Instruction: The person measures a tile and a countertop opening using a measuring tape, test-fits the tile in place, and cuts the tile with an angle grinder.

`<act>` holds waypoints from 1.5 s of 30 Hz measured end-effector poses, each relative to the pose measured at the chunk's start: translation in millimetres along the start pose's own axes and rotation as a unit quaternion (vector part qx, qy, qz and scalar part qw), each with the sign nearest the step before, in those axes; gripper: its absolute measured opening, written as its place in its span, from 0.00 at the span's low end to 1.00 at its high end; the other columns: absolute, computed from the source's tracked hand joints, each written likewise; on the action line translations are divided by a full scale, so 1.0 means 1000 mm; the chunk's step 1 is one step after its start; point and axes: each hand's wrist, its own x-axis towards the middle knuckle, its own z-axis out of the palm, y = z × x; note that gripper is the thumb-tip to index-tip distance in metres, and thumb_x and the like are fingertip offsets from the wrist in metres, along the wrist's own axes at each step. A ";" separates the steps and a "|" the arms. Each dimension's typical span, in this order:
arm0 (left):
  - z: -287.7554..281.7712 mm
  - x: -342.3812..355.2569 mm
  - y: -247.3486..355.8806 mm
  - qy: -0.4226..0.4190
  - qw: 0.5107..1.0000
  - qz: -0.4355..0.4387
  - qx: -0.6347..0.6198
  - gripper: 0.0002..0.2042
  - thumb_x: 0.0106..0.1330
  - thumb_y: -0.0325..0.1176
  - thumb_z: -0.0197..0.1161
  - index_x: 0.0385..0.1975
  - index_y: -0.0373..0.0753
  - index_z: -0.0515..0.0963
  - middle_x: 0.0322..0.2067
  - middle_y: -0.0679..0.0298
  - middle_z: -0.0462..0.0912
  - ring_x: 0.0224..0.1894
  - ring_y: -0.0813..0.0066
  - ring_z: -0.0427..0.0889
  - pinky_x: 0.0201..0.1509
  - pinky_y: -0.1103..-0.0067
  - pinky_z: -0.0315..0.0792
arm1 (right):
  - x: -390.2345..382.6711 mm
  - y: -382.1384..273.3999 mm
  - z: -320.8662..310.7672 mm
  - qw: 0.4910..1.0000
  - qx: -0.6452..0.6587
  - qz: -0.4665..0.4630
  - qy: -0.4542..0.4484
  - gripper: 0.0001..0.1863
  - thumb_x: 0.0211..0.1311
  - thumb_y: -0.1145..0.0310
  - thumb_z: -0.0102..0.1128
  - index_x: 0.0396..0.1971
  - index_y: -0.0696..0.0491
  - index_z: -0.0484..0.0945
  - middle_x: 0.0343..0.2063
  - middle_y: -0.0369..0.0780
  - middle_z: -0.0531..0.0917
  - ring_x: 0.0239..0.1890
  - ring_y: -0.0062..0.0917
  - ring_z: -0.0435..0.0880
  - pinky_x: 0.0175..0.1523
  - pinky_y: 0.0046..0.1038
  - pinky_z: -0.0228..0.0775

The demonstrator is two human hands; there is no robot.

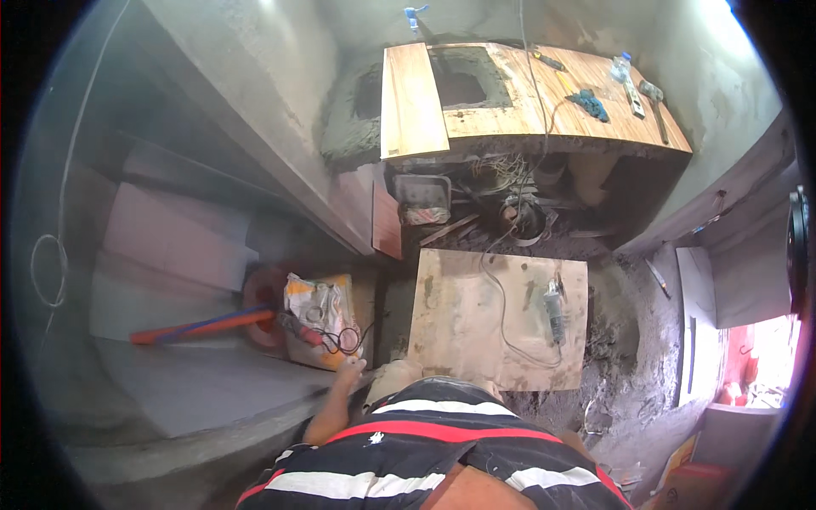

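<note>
My left hand (pixel 347 372) hangs low beside my body, its fingers curled in. What they hold, if anything, is too small to make out. Just beyond it lies a white and orange sack (pixel 327 302), with a red-handled power tool (pixel 308 334) and its black cord (pixel 348 340) on top. My right hand is out of the picture. In front of me a large pale tile (pixel 459 297) lies on the floor. An angle grinder (pixel 554 313) rests on its right part, its grey cord (pixel 503 314) looping across the tile.
A wood-look tiled counter (pixel 501 123) with a cutout holds a loose plank tile (pixel 412 102), a mallet (pixel 654 102), a spirit level (pixel 634 99), a blue cloth (pixel 588 104) and a bottle (pixel 620 66). Beneath stands a bucket (pixel 529 223). Left are a red pole (pixel 200 325) and ledge (pixel 212 382).
</note>
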 end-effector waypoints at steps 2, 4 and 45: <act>0.004 -0.001 0.007 0.021 0.999 -0.034 -0.028 0.15 0.64 0.45 0.67 0.32 0.38 0.77 0.25 0.64 0.77 0.26 0.71 0.78 0.27 0.71 0.71 | 0.009 -0.031 -0.028 1.000 -0.011 -0.008 0.028 0.34 0.61 0.37 0.58 0.55 0.50 0.84 0.58 0.46 0.84 0.61 0.42 0.81 0.63 0.38 0.73; 0.007 0.000 0.009 0.006 1.000 -0.027 -0.009 0.15 0.64 0.45 0.67 0.32 0.38 0.77 0.24 0.64 0.77 0.25 0.71 0.77 0.26 0.71 0.70 | 0.021 -0.067 -0.061 0.997 -0.025 -0.016 0.065 0.33 0.63 0.38 0.57 0.55 0.50 0.84 0.58 0.46 0.83 0.61 0.42 0.81 0.63 0.37 0.73; 0.004 0.001 -0.010 -0.026 0.999 0.014 0.014 0.16 0.65 0.44 0.64 0.29 0.36 0.77 0.22 0.61 0.79 0.21 0.66 0.77 0.22 0.69 0.67 | 0.008 -0.106 -0.028 0.953 -0.067 -0.235 0.180 0.30 0.52 0.43 0.66 0.48 0.52 0.85 0.48 0.49 0.86 0.52 0.41 0.84 0.56 0.42 0.75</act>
